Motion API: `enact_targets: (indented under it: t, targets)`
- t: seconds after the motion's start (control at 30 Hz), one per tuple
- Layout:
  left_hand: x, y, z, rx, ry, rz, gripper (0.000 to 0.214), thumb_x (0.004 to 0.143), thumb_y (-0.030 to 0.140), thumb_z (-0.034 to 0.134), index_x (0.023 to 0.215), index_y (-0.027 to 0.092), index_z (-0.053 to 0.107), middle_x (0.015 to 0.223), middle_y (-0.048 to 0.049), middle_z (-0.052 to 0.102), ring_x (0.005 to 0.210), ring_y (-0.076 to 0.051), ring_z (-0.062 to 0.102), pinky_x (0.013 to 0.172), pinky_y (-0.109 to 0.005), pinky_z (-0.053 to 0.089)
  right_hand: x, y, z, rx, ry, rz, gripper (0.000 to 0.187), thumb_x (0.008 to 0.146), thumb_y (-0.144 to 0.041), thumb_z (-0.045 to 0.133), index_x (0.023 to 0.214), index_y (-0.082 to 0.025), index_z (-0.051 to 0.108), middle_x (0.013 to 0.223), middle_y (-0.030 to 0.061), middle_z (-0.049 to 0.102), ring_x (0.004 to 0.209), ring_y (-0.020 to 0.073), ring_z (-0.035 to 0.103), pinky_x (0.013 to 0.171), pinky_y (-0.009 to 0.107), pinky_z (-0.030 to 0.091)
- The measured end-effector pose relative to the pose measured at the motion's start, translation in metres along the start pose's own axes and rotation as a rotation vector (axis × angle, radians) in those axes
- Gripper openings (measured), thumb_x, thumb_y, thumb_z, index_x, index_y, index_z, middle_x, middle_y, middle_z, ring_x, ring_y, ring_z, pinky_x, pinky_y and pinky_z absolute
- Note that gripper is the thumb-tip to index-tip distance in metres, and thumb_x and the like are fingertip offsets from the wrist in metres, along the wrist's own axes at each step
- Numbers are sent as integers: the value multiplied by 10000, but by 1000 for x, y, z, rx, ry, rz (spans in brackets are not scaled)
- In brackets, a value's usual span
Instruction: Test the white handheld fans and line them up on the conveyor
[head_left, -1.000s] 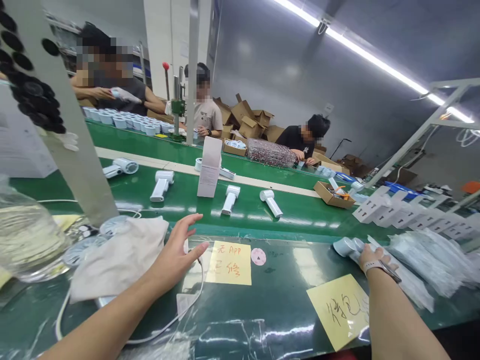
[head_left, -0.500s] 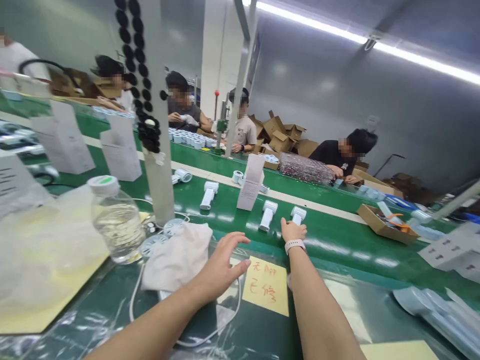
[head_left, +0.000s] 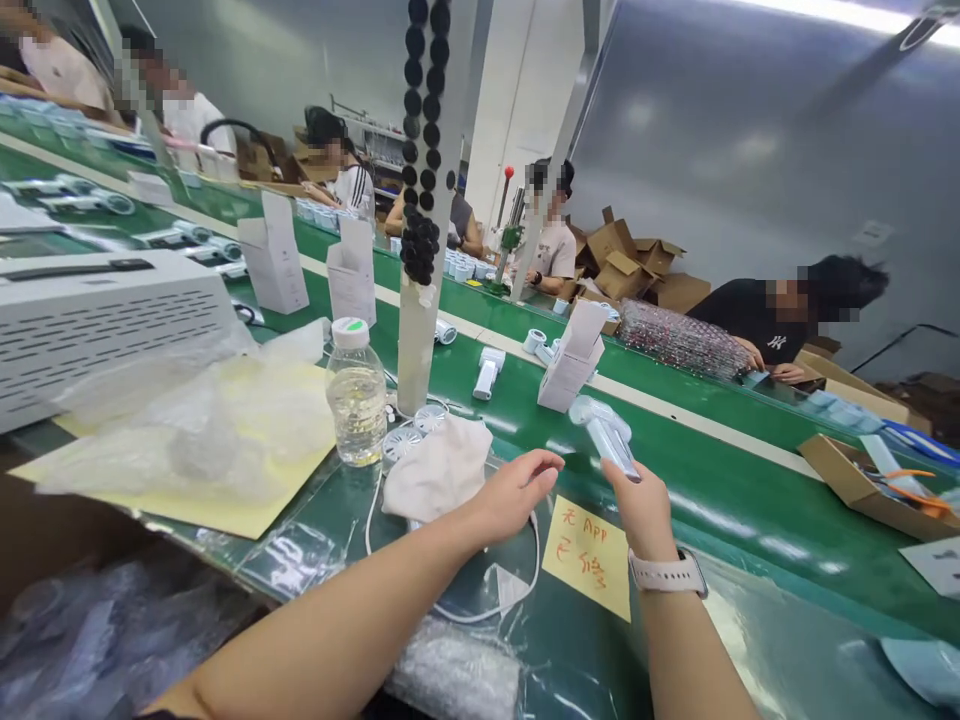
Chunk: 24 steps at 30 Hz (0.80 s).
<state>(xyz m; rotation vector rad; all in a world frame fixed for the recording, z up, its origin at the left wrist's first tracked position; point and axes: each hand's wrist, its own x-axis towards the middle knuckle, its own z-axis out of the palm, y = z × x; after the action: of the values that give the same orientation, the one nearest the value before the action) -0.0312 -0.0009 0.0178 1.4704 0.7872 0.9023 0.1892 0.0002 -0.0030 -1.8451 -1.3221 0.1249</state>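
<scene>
Green assembly-line surface (head_left: 720,490) fills the lower right; at centre, the right hand (head_left: 643,512) closes around the lower end of a white handheld fan (head_left: 606,432), while the empty left hand (head_left: 517,490), fingers loosely open, sits just left of it beside a pale cloth (head_left: 436,468).

Handheld fan (head_left: 606,432) grip end hidden by right hand (head_left: 641,512).
</scene>
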Motion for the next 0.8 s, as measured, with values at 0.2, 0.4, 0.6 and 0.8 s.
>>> enact_targets:
  t: [0.2, 0.4, 0.6, 0.8]
  targets:
    - [6, 4, 6, -783, 49, 20, 677, 632, 545, 902, 1153, 187, 659, 1199, -134, 728, 1212, -310, 646, 1099, -437, 444, -64, -61, 2, 82, -106, -374, 450, 782, -487, 641, 1055, -153, 771, 1367, 220, 565, 1259, 409, 533, 1048, 563, 443]
    - [15, 4, -14, -959, 146, -125, 520, 669, 586, 858, 867, 134, 697, 819, -96, 745, 839, -265, 733, 841, -398, 588, -74, -72, 12, 321, -264, -447, 370, 889, -478, 573, 978, -187, 783, 1467, 201, 540, 1335, 401, 515, 1075, 595, 435]
    - [12, -1, -16, -800, 191, -56, 718, 463, 729, 863, 845, 139, 718, 707, -37, 698, 631, -183, 663, 648, -323, 568, -67, -45, 27, 314, -330, -212, 337, 913, -300, 488, 590, -224, 547, 1131, 194, 725, 1101, 346, 656, 983, 551, 499]
    - [10, 10, -19, -779, 121, 68, 739, 534, 816, 768, 864, 155, 734, 924, -114, 772, 984, -305, 724, 800, -363, 582, -85, -59, 32, 227, -452, -214, 94, 756, -143, 578, 815, -210, 604, 1069, 171, 708, 1101, 362, 621, 985, 568, 466]
